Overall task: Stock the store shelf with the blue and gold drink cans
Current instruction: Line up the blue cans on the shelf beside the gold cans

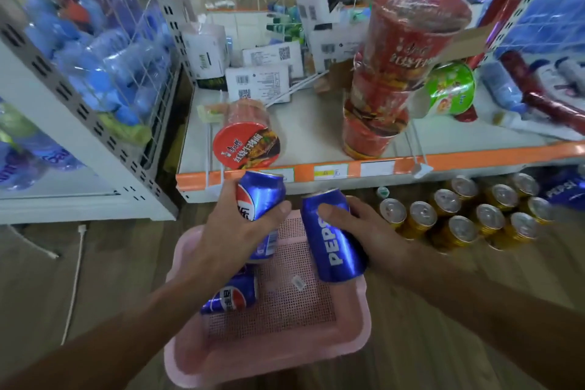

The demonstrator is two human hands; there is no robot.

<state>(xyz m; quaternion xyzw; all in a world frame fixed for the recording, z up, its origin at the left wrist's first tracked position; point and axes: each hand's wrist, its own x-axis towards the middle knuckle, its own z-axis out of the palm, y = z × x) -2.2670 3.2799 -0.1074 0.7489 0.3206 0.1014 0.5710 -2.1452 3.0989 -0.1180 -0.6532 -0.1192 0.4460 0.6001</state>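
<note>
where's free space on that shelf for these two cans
Bare shelf between the tipped noodle cup and the red cup stack. Crowded behind with white packets and at far right with bottles.

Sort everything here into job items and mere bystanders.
Job: left hand gripping a blue can; right hand gripping a second blue can; third blue can in the pink basket; gold cans.
Lying about: stacked noodle cups; tipped noodle cup; white boxes; blue bottles.
</note>
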